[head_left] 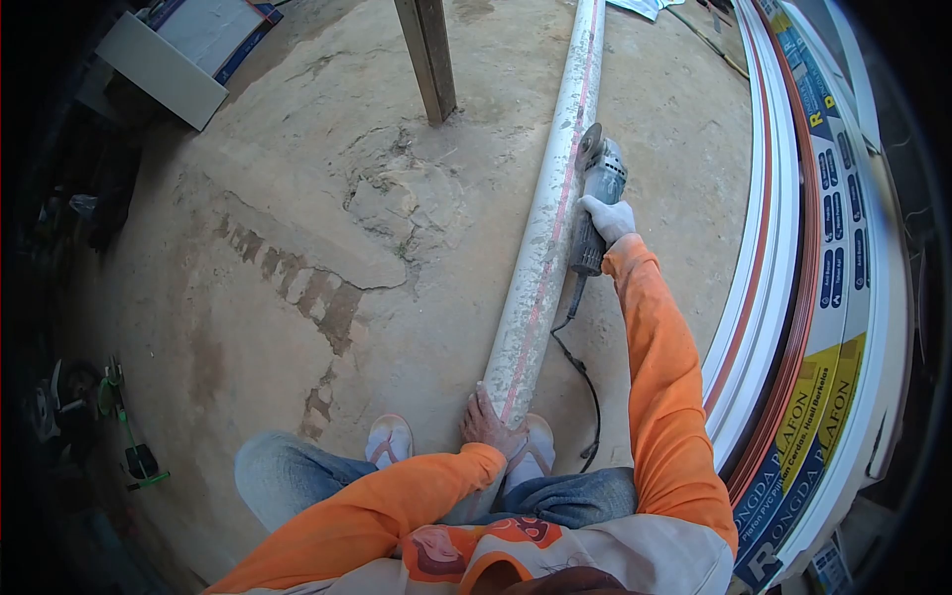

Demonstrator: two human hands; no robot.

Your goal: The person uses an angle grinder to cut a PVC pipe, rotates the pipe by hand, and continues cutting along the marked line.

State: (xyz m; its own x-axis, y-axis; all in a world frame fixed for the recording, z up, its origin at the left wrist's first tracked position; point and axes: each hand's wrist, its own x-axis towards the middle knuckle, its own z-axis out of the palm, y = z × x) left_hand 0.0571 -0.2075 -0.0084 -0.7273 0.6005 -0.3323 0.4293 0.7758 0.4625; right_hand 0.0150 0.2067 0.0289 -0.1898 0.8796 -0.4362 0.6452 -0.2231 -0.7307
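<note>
A long, pale, dirt-speckled pipe (540, 263) with a red line along it runs from between my feet to the top of the view. My left hand (490, 424), bare, grips its near end from above. In a white glove, my right hand (608, 217) is closed around the body of an angle grinder (587, 243). The grinder's disc (589, 149) stands right at the pipe's right side. From the grinder's rear, a black cord (578, 362) trails down the floor toward my right leg.
A wooden post (426, 59) rises left of the pipe. Long white and red-brown panels and printed ceiling-board packs (843, 258) line the right side. The concrete floor (327, 178) is cracked and patched. A green scooter-like object (129, 431) stands at the far left, below white boards (164, 69).
</note>
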